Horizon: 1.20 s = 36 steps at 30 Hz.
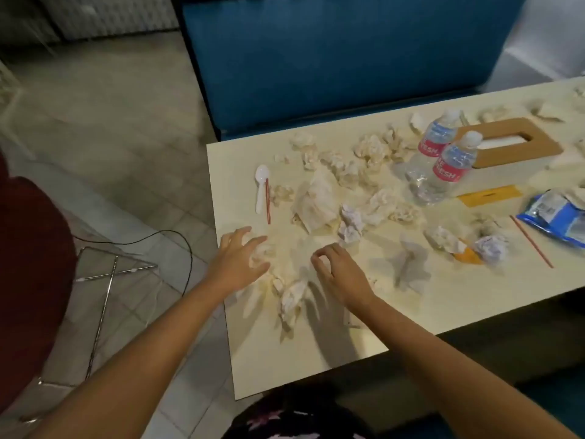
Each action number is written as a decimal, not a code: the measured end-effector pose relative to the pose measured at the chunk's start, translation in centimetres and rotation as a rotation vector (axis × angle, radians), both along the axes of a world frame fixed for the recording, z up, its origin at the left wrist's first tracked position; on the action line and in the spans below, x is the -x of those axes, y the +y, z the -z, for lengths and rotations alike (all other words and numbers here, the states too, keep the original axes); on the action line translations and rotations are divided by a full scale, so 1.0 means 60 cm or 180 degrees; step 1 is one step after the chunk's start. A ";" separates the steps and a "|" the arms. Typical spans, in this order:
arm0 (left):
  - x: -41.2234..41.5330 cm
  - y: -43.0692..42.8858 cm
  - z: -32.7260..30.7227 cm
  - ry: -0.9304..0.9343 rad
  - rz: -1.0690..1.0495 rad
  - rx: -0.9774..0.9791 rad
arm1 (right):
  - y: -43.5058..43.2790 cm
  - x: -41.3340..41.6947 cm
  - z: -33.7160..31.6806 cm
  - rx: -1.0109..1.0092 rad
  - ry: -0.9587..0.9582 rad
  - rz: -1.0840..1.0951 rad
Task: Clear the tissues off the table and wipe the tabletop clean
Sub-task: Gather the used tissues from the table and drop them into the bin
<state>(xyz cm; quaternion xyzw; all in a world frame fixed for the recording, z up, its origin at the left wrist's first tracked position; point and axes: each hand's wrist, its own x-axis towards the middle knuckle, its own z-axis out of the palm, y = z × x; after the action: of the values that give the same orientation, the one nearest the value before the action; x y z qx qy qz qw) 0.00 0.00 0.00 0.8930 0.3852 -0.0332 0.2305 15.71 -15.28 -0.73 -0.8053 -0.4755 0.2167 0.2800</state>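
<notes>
Many crumpled white tissues point(319, 198) lie scattered over the cream tabletop point(285, 359). My left hand point(237, 259) is near the table's left edge, its fingers curved round a tissue wad point(262, 253). My right hand point(340, 272) is a little to the right, with curled fingertips pinching the edge of a pale flattened tissue point(297, 267); motion blur hides the contact. Another crumpled tissue point(291, 301) lies between my wrists, closer to me.
On the table are a white plastic spoon point(261, 188) beside a red straw point(268, 201), two water bottles point(443, 166), a brown tissue box point(512, 141), a yellow card point(489, 195), a blue wrapper point(554, 213) and another straw point(531, 242). A blue sofa point(332, 58) stands behind.
</notes>
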 end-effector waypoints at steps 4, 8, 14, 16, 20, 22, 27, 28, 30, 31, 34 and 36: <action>-0.002 -0.015 0.017 0.0531 0.0297 -0.0098 | 0.002 0.010 -0.002 0.0261 -0.0016 -0.0252; 0.010 -0.014 0.038 0.0592 0.0578 -0.0448 | -0.005 0.025 -0.012 0.0288 0.0024 -0.0416; 0.023 -0.005 0.050 -0.0091 0.0277 -0.0297 | -0.023 0.046 -0.027 0.0428 -0.0039 -0.0685; 0.023 0.003 0.049 -0.0350 0.0149 -0.0224 | -0.022 0.053 -0.027 0.0469 -0.0204 -0.0875; 0.022 0.009 0.034 -0.0660 0.0099 -0.0095 | -0.016 0.065 -0.008 0.0881 -0.0679 -0.1066; 0.021 0.013 0.025 -0.0781 0.0099 -0.0011 | -0.010 0.071 0.004 0.0970 -0.0597 -0.1019; 0.003 0.030 -0.001 -0.0794 -0.0064 0.0059 | 0.011 0.054 0.005 0.0633 -0.0122 -0.0631; -0.004 0.031 -0.007 -0.0832 -0.0072 0.0073 | 0.011 0.044 0.000 0.0505 -0.0105 -0.0463; -0.022 0.031 -0.023 -0.0963 -0.0011 0.0084 | 0.009 0.022 -0.017 0.0160 -0.0101 -0.0016; -0.035 0.029 -0.030 -0.1062 0.0053 0.0084 | 0.006 0.011 -0.027 0.0001 -0.0107 0.0226; -0.074 0.015 -0.048 -0.1347 0.0241 0.0076 | -0.012 -0.015 -0.057 -0.0398 -0.0092 0.0824; -0.100 -0.008 -0.059 -0.1517 0.0429 0.0115 | -0.036 -0.028 -0.072 -0.0648 -0.0038 0.1128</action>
<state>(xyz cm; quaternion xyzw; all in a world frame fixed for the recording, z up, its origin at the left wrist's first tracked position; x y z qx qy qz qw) 5.97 -0.47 3.53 0.8950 0.2589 0.1562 0.3280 17.41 -17.46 3.62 -0.8451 -0.3475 0.1101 0.3909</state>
